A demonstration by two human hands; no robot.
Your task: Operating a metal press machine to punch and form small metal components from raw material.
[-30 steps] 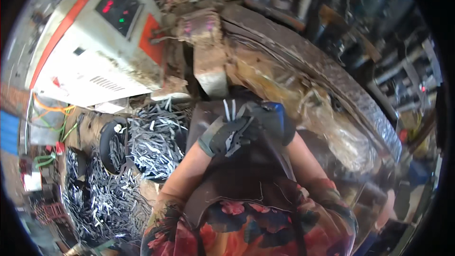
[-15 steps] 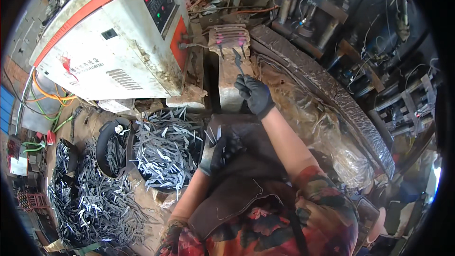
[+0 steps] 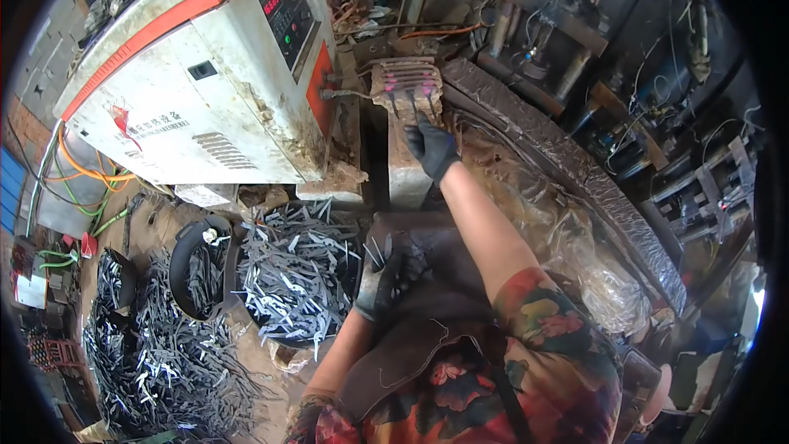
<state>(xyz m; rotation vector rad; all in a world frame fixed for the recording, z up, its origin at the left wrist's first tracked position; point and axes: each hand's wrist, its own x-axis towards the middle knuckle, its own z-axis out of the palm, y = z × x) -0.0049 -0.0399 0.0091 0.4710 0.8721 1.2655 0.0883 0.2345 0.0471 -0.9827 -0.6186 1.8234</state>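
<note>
My right hand (image 3: 433,150), in a dark glove, is closed with its fingertips at the near end of a dark metal strip (image 3: 414,105). The strip's far end reaches the front of a clay-coated heating coil (image 3: 408,82). Two other strips stick out of the coil on either side, and the metal inside glows pink. Low in front of my body, my left hand (image 3: 378,286), gloved grey and black, is closed round a few thin metal strips (image 3: 378,252) that point upward. Its fingers are partly hidden.
A white and orange heating machine (image 3: 205,107) with a lit panel stands at left. Below it are a tub (image 3: 238,300) heaped with metal strips and a loose pile (image 3: 177,362). Crumpled plastic sheeting (image 3: 575,263) and a wrapped beam (image 3: 567,156) lie at right, beside dark machinery (image 3: 534,41).
My right hand has moved forward to the coil, and its strip now lies between the two others at the coil's front. My left hand still holds its strips low.
</note>
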